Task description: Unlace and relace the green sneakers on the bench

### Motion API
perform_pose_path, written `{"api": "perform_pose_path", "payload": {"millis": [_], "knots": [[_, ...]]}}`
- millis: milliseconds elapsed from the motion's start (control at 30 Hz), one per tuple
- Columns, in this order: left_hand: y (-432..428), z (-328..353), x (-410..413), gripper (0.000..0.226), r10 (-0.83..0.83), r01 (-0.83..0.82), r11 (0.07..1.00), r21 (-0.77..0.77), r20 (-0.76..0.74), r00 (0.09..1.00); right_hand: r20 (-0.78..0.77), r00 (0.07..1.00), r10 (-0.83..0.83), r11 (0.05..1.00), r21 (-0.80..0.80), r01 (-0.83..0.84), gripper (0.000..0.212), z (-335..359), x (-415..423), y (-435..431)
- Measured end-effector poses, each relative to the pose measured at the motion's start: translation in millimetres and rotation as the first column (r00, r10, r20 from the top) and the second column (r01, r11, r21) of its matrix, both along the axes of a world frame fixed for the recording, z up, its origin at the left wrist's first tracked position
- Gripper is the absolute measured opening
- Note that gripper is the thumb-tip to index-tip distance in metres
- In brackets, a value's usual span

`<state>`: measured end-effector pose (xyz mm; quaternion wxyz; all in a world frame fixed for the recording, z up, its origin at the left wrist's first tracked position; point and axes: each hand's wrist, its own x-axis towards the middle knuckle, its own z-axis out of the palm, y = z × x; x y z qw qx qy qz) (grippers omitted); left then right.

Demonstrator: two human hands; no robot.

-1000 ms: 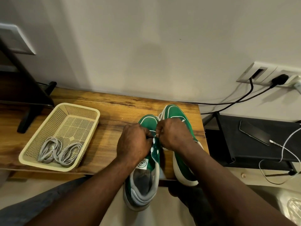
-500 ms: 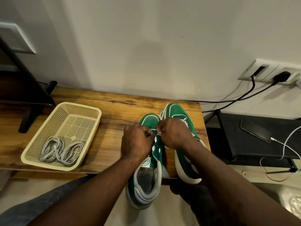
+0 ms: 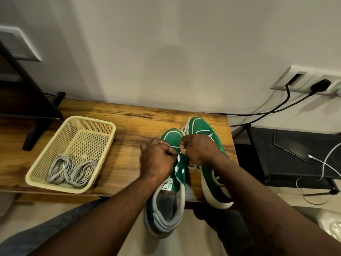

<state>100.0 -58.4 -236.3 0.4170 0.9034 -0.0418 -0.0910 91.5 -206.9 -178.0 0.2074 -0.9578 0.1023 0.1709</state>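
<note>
Knuckles nearly touching, the left hand (image 3: 156,158) and right hand (image 3: 200,150) each keep a tight, curled grip, pinching the white lace (image 3: 175,146) stretched between them. Directly beneath lies the near green sneaker (image 3: 170,198), heel hanging off the desk's (image 3: 129,124) near edge. Its twin (image 3: 202,125) lies just beside it along the right edge.

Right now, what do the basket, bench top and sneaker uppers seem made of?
Basket: probably moulded plastic, matte cream; regular perforated grid. Bench top: wood or wood-look laminate, satin; streaky brown grain. Sneaker uppers: green suede or canvas, cannot tell which; matte, no shine.
</note>
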Motion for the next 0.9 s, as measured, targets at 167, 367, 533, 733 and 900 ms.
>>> {"api": "perform_pose_path", "payload": {"millis": [167,367,533,733,900], "knots": [[-2,6,-4,0.005,-0.038,0.024,0.982,0.186,0.075,0.996,0.073,0.996,-0.059,0.998,0.012,0.058,0.018,0,-4,6],[2,2,-4,0.007,-0.011,-0.006,0.990,0.142,0.120,0.993,0.096,0.993,-0.066,0.998,0.006,0.066,0.017,6,-4,6],[0,4,-6,0.002,-0.005,-0.011,0.985,0.175,0.088,0.996,0.119,0.990,0.073,0.993,-0.104,-0.061,0.018,3,-7,12],[-7,6,-7,0.005,0.012,-0.029,0.976,0.214,0.080,0.997,0.097,0.993,0.068,0.994,-0.093,-0.059,0.017,4,-6,11],[-6,5,-4,0.014,-0.160,0.111,0.945,0.308,0.139,0.977,0.009,0.999,0.048,0.999,-0.022,-0.048,0.020,12,-10,7]]}}
